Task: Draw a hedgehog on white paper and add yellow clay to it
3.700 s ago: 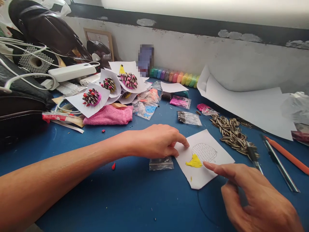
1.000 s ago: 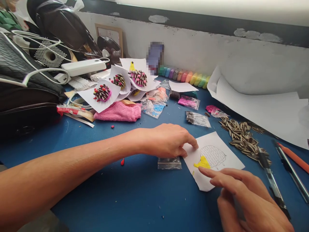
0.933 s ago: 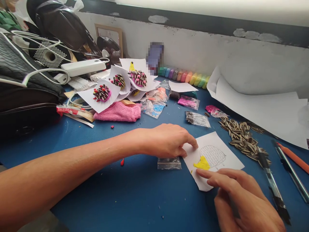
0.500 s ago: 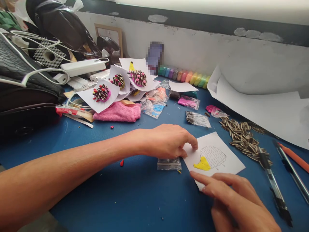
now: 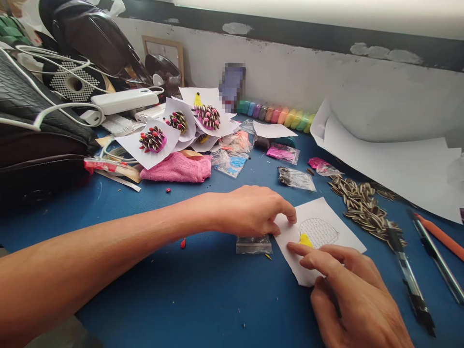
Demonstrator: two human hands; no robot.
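A white square of paper lies on the blue table, bearing a pencil drawing of a rounded body filled with small marks. Yellow clay covers the drawing's pointed end, partly hidden by fingers. My left hand rests at the paper's left edge, thumb and index finger apart with their tips on it. Under that hand sticks out a small clear zip bag. My right hand is over the paper's near side, index finger stretched out at the yellow clay, other fingers loosely bent. Nothing shows in its grasp.
Sunflower seeds lie in a pile right of the paper, beside a black pen and an orange tool. Behind are clay bags, a pink cloth and seed-covered clay figures on paper. A black bag stands left.
My right hand has moved forward onto the paper, its index finger now over the yellow clay and covering part of it. The left hand stays in place.
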